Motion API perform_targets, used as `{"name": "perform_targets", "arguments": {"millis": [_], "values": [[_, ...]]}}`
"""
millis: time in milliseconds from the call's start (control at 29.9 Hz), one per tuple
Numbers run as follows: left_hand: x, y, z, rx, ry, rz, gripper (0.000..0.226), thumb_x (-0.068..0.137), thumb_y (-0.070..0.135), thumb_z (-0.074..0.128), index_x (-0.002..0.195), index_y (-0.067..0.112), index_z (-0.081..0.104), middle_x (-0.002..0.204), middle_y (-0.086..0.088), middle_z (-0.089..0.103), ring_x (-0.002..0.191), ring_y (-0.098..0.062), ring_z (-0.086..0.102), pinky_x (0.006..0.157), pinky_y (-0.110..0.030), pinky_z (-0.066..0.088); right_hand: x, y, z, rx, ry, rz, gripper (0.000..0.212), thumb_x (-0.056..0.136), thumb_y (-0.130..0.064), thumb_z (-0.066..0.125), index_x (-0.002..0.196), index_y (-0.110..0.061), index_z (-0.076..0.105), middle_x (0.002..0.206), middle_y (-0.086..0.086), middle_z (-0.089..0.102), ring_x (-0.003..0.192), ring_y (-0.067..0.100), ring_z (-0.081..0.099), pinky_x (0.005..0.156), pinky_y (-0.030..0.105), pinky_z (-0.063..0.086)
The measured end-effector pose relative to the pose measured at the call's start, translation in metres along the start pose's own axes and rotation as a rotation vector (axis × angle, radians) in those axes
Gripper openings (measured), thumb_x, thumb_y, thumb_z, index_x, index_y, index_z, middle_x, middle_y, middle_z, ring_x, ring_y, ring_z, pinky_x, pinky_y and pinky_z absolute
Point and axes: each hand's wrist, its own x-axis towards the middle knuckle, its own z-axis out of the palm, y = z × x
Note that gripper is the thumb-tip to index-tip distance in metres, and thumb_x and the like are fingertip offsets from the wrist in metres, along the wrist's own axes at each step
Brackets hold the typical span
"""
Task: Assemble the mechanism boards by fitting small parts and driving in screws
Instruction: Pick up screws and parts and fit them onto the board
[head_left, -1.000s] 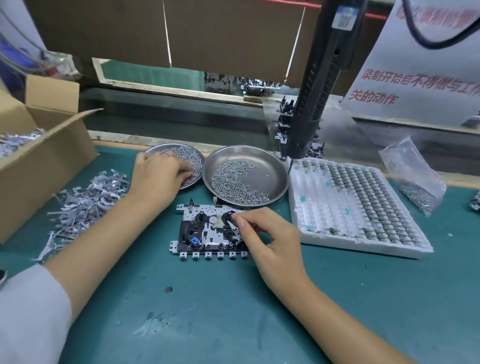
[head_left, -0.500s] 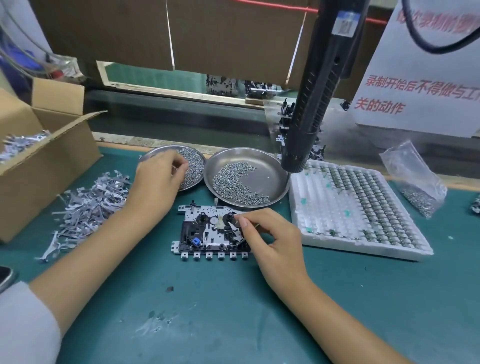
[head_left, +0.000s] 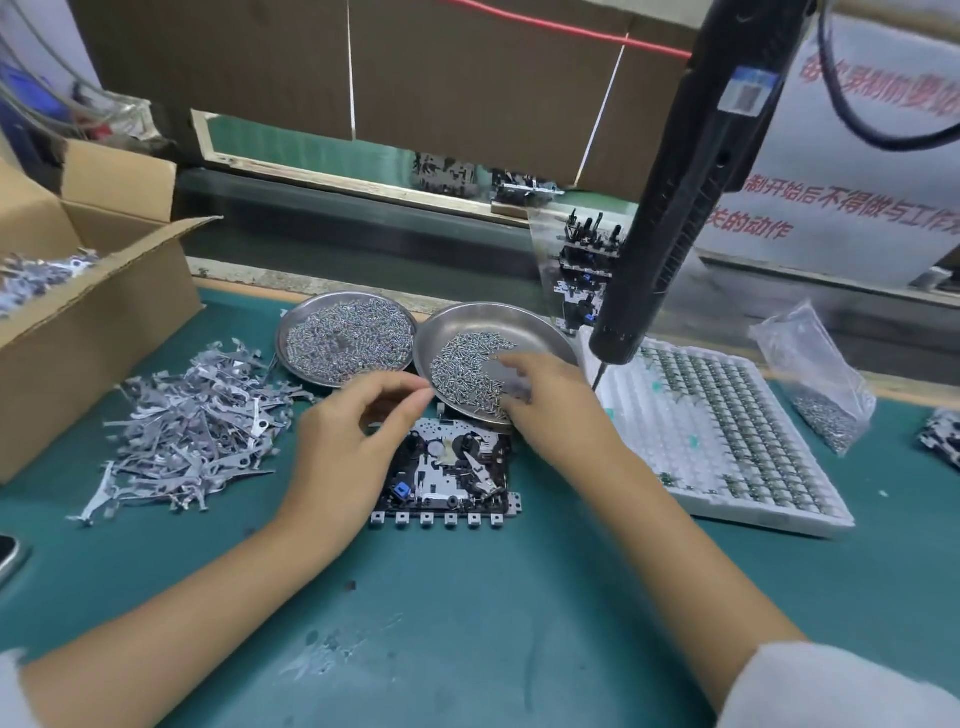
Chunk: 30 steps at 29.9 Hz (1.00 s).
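Your green work mat (head_left: 467, 623) carries everything here. At its left edge an open cardboard box (head_left: 78, 322) holds stamped metal pieces, and a loose pile of the same stamped metal levers (head_left: 192, 431) lies on the mat beside it. On the right sits a white blister tray (head_left: 727, 441) with rows of small parts, and past it a clear plastic bag (head_left: 815, 379) with screws in its bottom. A black electric screwdriver (head_left: 675, 197) hangs tilted over the tray's near-left corner, its bit just clear of your right hand.

Two round steel dishes stand side by side at the back of the mat: the left dish (head_left: 291, 332) is covered in small screws, the right dish (head_left: 540, 327) is about half covered with larger screws (head_left: 462, 369).

The mechanism board (head_left: 447, 473) lies flat on the mat just in front of the right dish, between your two hands, with a blue part near its front-left corner.

Your left hand (head_left: 343, 452) hovers over the board's left edge, thumb and forefinger brought nearly together; whether they pinch a small part, you cannot tell from this view. Your right hand (head_left: 550, 405) reaches into the right dish, fingers curled down onto the screws; whether it holds one is hidden by blur.
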Motion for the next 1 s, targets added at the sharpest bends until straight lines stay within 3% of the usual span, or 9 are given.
{"name": "perform_targets", "arguments": {"millis": [67, 134, 234, 367, 501, 568, 735, 902, 1002], "values": [[-0.001, -0.001, 0.002, -0.046, -0.001, -0.024, 0.019, 0.082, 0.015, 0.07, 0.087, 0.033, 0.069, 0.084, 0.016, 0.071, 0.078, -0.002, 0.065, 0.077, -0.018, 0.052, 0.01, 0.001, 0.001, -0.068, -0.099, 0.076, 0.031, 0.089, -0.008, 0.06, 0.12, -0.005, 0.063, 0.115, 0.014, 0.065, 0.106, 0.03, 0.06, 0.093, 0.036, 0.048], [0.0, -0.001, 0.002, -0.066, 0.007, -0.011, 0.02, 0.081, 0.012, 0.071, 0.088, 0.031, 0.069, 0.085, 0.017, 0.071, 0.079, -0.001, 0.065, 0.078, -0.017, 0.051, 0.014, -0.001, 0.004, -0.082, -0.082, 0.105, 0.02, 0.085, -0.001, 0.06, 0.103, 0.004, 0.067, 0.102, 0.02, 0.068, 0.095, 0.034, 0.063, 0.085, 0.042, 0.052], [0.0, -0.001, 0.001, -0.079, 0.024, 0.034, 0.019, 0.08, 0.011, 0.072, 0.089, 0.028, 0.069, 0.085, 0.017, 0.07, 0.078, 0.001, 0.064, 0.076, -0.014, 0.049, 0.016, -0.002, 0.007, -0.074, -0.028, 0.099, 0.016, 0.077, 0.009, 0.058, 0.091, 0.01, 0.066, 0.097, 0.029, 0.065, 0.096, 0.038, 0.062, 0.081, 0.047, 0.052], [-0.004, 0.001, 0.003, -0.059, 0.006, 0.077, 0.017, 0.078, 0.01, 0.074, 0.09, 0.022, 0.07, 0.086, 0.017, 0.07, 0.079, 0.001, 0.065, 0.077, -0.009, 0.045, 0.015, 0.004, 0.007, 0.016, 0.066, 0.059, 0.012, 0.076, 0.011, 0.061, 0.084, 0.008, 0.069, 0.088, 0.023, 0.069, 0.09, 0.033, 0.063, 0.082, 0.039, 0.05], [-0.006, 0.001, 0.004, -0.058, -0.005, 0.09, 0.02, 0.076, 0.01, 0.076, 0.09, 0.024, 0.07, 0.085, 0.018, 0.07, 0.079, 0.002, 0.065, 0.076, -0.006, 0.043, 0.011, 0.008, 0.007, 0.148, 0.098, 0.061, 0.015, 0.08, 0.007, 0.065, 0.088, -0.002, 0.075, 0.087, 0.008, 0.072, 0.081, 0.017, 0.061, 0.074, 0.015, 0.04], [-0.006, 0.0, 0.004, -0.065, -0.014, 0.082, 0.021, 0.076, 0.012, 0.077, 0.09, 0.026, 0.07, 0.084, 0.019, 0.07, 0.081, 0.002, 0.066, 0.076, -0.006, 0.044, 0.009, 0.009, 0.006, 0.266, 0.144, 0.085, 0.015, 0.081, 0.005, 0.067, 0.09, -0.003, 0.075, 0.084, 0.002, 0.07, 0.077, 0.011, 0.06, 0.074, 0.01, 0.04], [-0.007, 0.0, 0.004, -0.064, -0.022, 0.076, 0.021, 0.076, 0.014, 0.077, 0.091, 0.026, 0.07, 0.084, 0.019, 0.07, 0.082, 0.002, 0.066, 0.076, -0.005, 0.044, 0.005, 0.011, 0.001, 0.469, 0.231, 0.105, 0.019, 0.081, 0.005, 0.068, 0.094, -0.005, 0.074, 0.081, -0.004, 0.068, 0.071, 0.0, 0.062, 0.073, 0.01, 0.049], [-0.008, 0.001, 0.004, -0.078, -0.031, 0.079, 0.019, 0.076, 0.013, 0.077, 0.091, 0.025, 0.071, 0.084, 0.018, 0.071, 0.08, 0.002, 0.066, 0.075, -0.006, 0.044, 0.003, 0.004, 0.002, 0.89, 0.257, 0.169, 0.024, 0.083, 0.009, 0.065, 0.098, -0.009, 0.069, 0.085, 0.002, 0.069, 0.073, 0.01, 0.066, 0.064, 0.02, 0.056], [-0.008, 0.001, 0.004, -0.07, -0.04, 0.078, 0.019, 0.076, 0.014, 0.077, 0.091, 0.024, 0.071, 0.085, 0.018, 0.071, 0.082, 0.001, 0.066, 0.075, -0.006, 0.044, 0.006, 0.002, 0.005, 0.859, 0.268, 0.194, 0.023, 0.083, 0.01, 0.065, 0.095, -0.01, 0.069, 0.084, 0.005, 0.068, 0.071, 0.012, 0.065, 0.06, 0.019, 0.056]]}}
